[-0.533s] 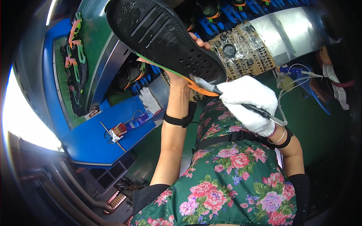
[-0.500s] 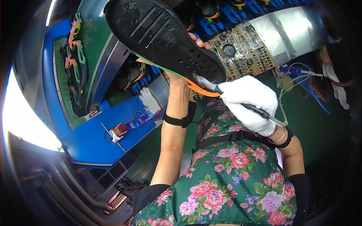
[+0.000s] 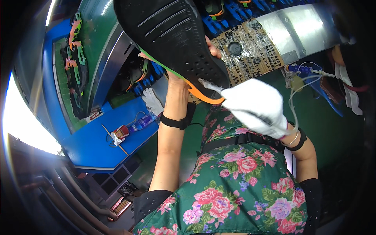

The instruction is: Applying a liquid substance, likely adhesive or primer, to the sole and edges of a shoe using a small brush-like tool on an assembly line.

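A black shoe sole [image 3: 172,43] with a green and orange strip [image 3: 207,98] along its edge is held up in front of me, its inner face turned toward me. My bare left hand [image 3: 176,78] grips it from behind, with fingertips curling round the far edge. In a white knitted glove, my right hand [image 3: 254,103] is closed round a brush [image 3: 211,86] with a clear tube [image 3: 293,113] running from its back end. The pale bristles lie at the sole's lower end, close to the orange part of the strip. Behind the glove the brush handle is mostly hidden.
On the blue table [image 3: 90,145] at left lie a white glove [image 3: 152,102], a bottle [image 3: 141,122] and a red container [image 3: 121,132]. A green conveyor with shoe parts [image 3: 74,58] runs beyond. Taped cardboard [image 3: 254,58] covers a metal ledge; blue racks with shoes [image 3: 215,11] stand behind.
The sole has tilted and shifted slightly, its upper end now past the top of the view. My left forearm has moved a little left. The brush and my right hand have shifted slightly left.
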Action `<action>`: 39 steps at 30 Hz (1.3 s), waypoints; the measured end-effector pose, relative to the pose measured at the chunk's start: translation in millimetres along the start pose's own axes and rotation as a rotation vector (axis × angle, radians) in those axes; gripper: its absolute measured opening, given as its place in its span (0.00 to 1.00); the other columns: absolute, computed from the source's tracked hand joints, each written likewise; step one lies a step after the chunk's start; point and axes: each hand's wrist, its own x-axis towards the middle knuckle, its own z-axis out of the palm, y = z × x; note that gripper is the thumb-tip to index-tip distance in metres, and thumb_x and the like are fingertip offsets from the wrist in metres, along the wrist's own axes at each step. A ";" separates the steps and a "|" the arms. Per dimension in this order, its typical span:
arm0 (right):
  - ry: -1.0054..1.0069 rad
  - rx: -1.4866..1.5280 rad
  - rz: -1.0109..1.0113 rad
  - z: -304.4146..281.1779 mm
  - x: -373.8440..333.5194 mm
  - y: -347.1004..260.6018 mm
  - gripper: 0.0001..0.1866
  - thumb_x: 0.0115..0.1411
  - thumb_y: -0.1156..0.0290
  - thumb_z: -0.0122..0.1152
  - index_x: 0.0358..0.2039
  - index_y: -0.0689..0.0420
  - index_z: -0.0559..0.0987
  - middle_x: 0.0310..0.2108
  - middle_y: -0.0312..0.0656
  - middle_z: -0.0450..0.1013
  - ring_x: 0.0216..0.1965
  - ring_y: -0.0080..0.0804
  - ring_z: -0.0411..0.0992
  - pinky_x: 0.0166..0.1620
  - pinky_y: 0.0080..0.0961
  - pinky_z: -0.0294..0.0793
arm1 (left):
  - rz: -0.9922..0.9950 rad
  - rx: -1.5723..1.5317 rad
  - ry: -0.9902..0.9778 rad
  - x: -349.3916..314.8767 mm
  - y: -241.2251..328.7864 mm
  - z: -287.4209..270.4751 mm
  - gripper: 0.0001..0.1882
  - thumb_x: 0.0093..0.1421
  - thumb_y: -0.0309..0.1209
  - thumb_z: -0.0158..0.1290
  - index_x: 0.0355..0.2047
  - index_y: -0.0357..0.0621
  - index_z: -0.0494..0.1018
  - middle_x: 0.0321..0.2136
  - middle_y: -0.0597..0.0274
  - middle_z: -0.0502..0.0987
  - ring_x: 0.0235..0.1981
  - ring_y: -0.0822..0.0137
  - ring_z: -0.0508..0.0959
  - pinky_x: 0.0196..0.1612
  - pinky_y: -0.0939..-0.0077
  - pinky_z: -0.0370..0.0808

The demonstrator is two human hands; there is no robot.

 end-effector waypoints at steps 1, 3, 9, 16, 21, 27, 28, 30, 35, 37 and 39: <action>-0.039 -0.103 -0.080 2.3 -2.4 0.4 0.07 0.53 0.79 0.73 0.34 0.57 0.87 0.37 0.44 0.85 0.37 0.39 0.83 0.41 0.31 0.82 | -0.017 0.073 0.011 1.5 0.4 1.8 0.28 0.68 0.49 0.56 0.50 0.31 0.72 0.37 0.45 0.80 0.44 0.50 0.81 0.55 0.54 0.79; -0.085 -0.053 -0.108 2.2 -4.8 4.8 0.11 0.52 0.79 0.72 0.37 0.54 0.88 0.39 0.42 0.85 0.38 0.37 0.83 0.41 0.31 0.82 | -0.076 0.025 -0.013 -1.9 -2.0 -2.1 0.34 0.67 0.56 0.53 0.51 0.30 0.72 0.38 0.45 0.80 0.43 0.50 0.81 0.54 0.53 0.79; -0.123 0.088 -0.067 -4.1 2.4 5.3 0.13 0.51 0.77 0.72 0.39 0.54 0.88 0.39 0.42 0.85 0.37 0.38 0.83 0.40 0.32 0.82 | -0.093 0.068 0.008 -13.5 -7.6 -20.3 0.73 0.41 0.91 0.28 0.70 0.41 0.61 0.51 0.37 0.78 0.41 0.45 0.85 0.40 0.45 0.87; -0.371 0.213 -0.152 0.8 -4.1 4.7 0.15 0.55 0.76 0.69 0.45 0.52 0.87 0.44 0.42 0.84 0.41 0.40 0.82 0.42 0.32 0.82 | -0.227 0.023 0.057 -19.7 -10.2 -25.4 0.63 0.51 0.85 0.32 0.70 0.44 0.62 0.55 0.36 0.76 0.43 0.42 0.86 0.42 0.39 0.87; -0.371 -0.079 -0.289 6.5 -11.2 19.3 0.15 0.52 0.72 0.69 0.43 0.55 0.86 0.43 0.42 0.84 0.40 0.42 0.82 0.41 0.34 0.82 | -0.397 -0.050 0.198 -27.2 -12.5 -21.0 0.56 0.58 0.77 0.40 0.68 0.40 0.63 0.53 0.37 0.78 0.44 0.46 0.86 0.42 0.40 0.87; -0.521 0.236 -0.172 7.7 11.7 22.5 0.17 0.51 0.77 0.71 0.44 0.54 0.85 0.41 0.41 0.83 0.38 0.42 0.81 0.43 0.36 0.81 | -0.512 0.470 0.342 -26.4 -3.9 -19.2 0.53 0.60 0.74 0.41 0.69 0.41 0.65 0.58 0.42 0.76 0.54 0.53 0.82 0.54 0.54 0.84; -0.473 0.137 -0.149 9.9 14.4 24.2 0.16 0.51 0.78 0.70 0.43 0.53 0.85 0.42 0.41 0.83 0.38 0.42 0.81 0.43 0.37 0.81 | -0.547 0.479 0.278 -27.4 8.0 -22.0 0.50 0.62 0.72 0.43 0.67 0.40 0.67 0.58 0.44 0.77 0.55 0.57 0.81 0.56 0.63 0.82; -0.508 0.163 -0.149 16.6 21.5 24.2 0.14 0.53 0.79 0.69 0.41 0.54 0.86 0.42 0.44 0.84 0.38 0.43 0.82 0.43 0.37 0.82 | -0.499 0.677 0.467 -36.3 8.7 -27.8 0.50 0.62 0.74 0.41 0.65 0.40 0.69 0.55 0.47 0.79 0.52 0.58 0.82 0.53 0.65 0.83; -0.275 0.289 0.337 14.6 27.6 -3.9 0.06 0.53 0.81 0.71 0.32 0.62 0.87 0.35 0.48 0.84 0.38 0.38 0.83 0.44 0.32 0.81 | -0.438 0.053 0.690 -59.5 4.5 10.9 0.50 0.65 0.74 0.39 0.62 0.39 0.72 0.49 0.43 0.82 0.42 0.50 0.86 0.48 0.52 0.83; -0.102 0.083 0.292 11.1 25.5 -0.9 0.07 0.54 0.85 0.67 0.34 0.64 0.87 0.36 0.49 0.84 0.40 0.40 0.82 0.49 0.34 0.80 | -0.341 -0.233 0.523 -77.6 -44.0 -29.6 0.44 0.68 0.68 0.40 0.59 0.37 0.74 0.48 0.44 0.82 0.42 0.51 0.86 0.48 0.53 0.83; -0.033 0.050 0.174 9.5 20.2 14.1 0.09 0.54 0.87 0.66 0.35 0.63 0.86 0.38 0.50 0.84 0.43 0.40 0.82 0.52 0.35 0.79 | -0.350 -0.578 0.477 -90.5 -86.2 -64.0 0.38 0.72 0.61 0.40 0.57 0.35 0.75 0.46 0.44 0.83 0.41 0.52 0.86 0.47 0.53 0.83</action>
